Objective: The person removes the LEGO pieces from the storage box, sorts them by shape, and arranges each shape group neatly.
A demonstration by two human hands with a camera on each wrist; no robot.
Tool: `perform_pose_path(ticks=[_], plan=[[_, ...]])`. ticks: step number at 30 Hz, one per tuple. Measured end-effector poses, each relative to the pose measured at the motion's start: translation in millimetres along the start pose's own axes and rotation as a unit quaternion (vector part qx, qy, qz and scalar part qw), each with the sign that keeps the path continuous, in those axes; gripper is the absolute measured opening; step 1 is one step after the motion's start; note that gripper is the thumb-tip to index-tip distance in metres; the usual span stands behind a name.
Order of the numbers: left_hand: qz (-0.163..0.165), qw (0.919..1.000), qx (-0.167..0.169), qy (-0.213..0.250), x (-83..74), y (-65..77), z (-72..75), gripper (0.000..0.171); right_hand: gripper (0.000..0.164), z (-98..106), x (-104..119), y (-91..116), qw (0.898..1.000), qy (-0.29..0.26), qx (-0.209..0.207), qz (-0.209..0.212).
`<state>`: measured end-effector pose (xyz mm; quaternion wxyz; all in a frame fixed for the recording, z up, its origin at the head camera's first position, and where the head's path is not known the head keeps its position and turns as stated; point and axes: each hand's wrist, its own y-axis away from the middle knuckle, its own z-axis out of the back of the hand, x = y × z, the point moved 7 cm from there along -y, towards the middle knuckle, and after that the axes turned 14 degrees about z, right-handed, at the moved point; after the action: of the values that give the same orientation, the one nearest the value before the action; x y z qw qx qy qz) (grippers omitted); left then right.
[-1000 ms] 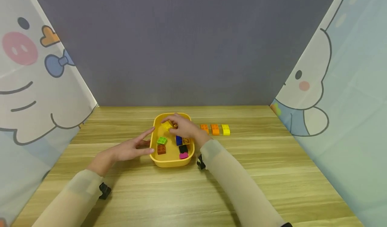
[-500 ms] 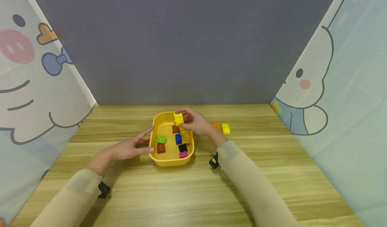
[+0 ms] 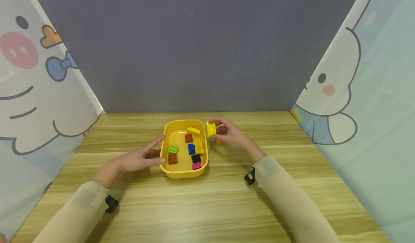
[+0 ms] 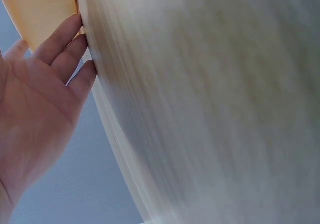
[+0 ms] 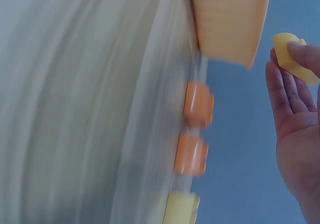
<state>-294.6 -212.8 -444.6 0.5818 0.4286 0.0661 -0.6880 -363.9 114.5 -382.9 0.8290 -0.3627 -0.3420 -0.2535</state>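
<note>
My right hand (image 3: 231,133) pinches a yellow toy brick (image 3: 211,128) between thumb and fingers, just right of the yellow tub's rim. In the right wrist view the held brick (image 5: 292,59) shows a rounded end and sits above table level. My left hand (image 3: 137,159) rests with spread, fairly straight fingers against the left side of the tub (image 3: 184,175). The left wrist view shows those fingertips (image 4: 75,21) at the tub's wall (image 4: 42,9), low by the tabletop. Two orange bricks (image 5: 198,104) and a yellow brick (image 5: 181,208) stand in a row on the table, mostly hidden by my right hand in the head view.
Inside the tub lie a lime green brick (image 3: 173,149), brown bricks (image 3: 172,159), a blue brick (image 3: 191,149), a black brick (image 3: 196,158), a pink brick (image 3: 196,166) and several yellow ones (image 3: 199,147). A dark grey wall (image 3: 197,48) rises behind the wooden table (image 3: 194,210).
My right hand has taken a yellow brick, lifted it from the tub and carried it right, past the rim. My left hand has stayed at the tub's left side.
</note>
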Motion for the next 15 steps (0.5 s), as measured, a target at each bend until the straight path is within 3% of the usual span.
perform_pose_path(ticks=[8,15], plan=[[-0.005,0.9999,-0.002,-0.01,-0.9,0.8,1.2,0.091,0.055,41,-12,33,0.999,0.0,-0.036,-0.038],[0.001,1.0,-0.001,-0.004,-0.8,1.3,0.2,0.091,0.054,72,-26,58,0.996,0.049,-0.04,-0.065]])
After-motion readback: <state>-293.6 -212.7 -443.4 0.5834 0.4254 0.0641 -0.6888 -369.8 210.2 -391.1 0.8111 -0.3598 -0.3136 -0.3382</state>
